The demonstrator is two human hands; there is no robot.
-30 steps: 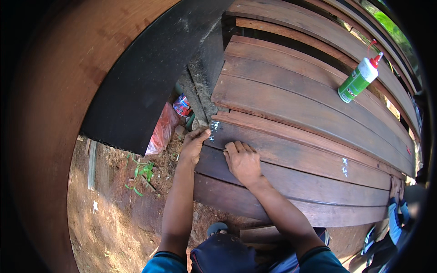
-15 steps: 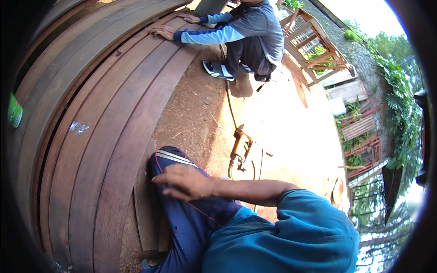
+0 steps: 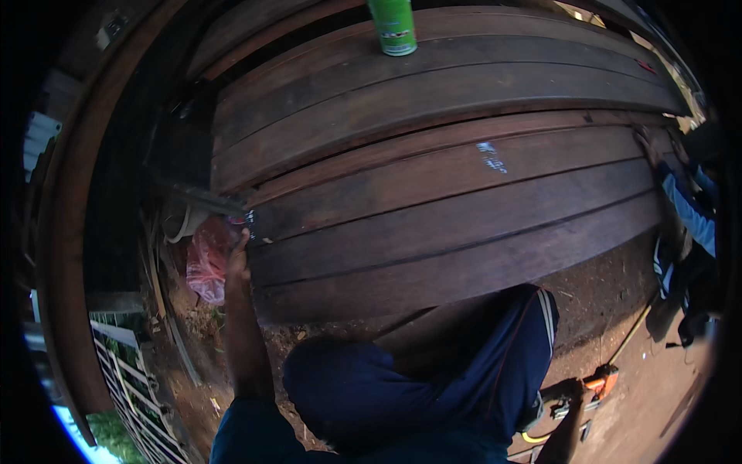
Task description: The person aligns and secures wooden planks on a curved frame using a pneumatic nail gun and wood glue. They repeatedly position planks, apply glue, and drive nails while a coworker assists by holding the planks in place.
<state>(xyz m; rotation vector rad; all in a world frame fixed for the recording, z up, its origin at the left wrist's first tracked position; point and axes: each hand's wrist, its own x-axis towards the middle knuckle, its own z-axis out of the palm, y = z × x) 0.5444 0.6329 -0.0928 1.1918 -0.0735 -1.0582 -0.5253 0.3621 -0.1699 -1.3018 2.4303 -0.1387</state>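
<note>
My left hand (image 3: 238, 261) is at the near left end of the dark wooden planks (image 3: 433, 205), beside a pink plastic bag (image 3: 207, 261). Its fingertips are in dim light, and whether they grip the plank end or some small thing does not show. Low on the right, my right hand (image 3: 570, 396) is down by an orange power tool (image 3: 601, 382) on the ground. The hand is dark, so I cannot tell if it touches the tool. Between my arms, my knees in dark blue trousers (image 3: 464, 371) are bent close to the planks.
A green can (image 3: 393, 29) stands on the planks at the far side. Another person's hands (image 3: 651, 145) rest at the planks' right end. A pale bucket (image 3: 176, 224) lies behind the bag, and a dark beam (image 3: 66, 255) runs along the left. Thin wood strips (image 3: 171, 325) lie on the ground.
The view has swung left, from the sunlit yard to the planks. My right hand has gone from above my knee down near the orange tool. My left hand has come into view.
</note>
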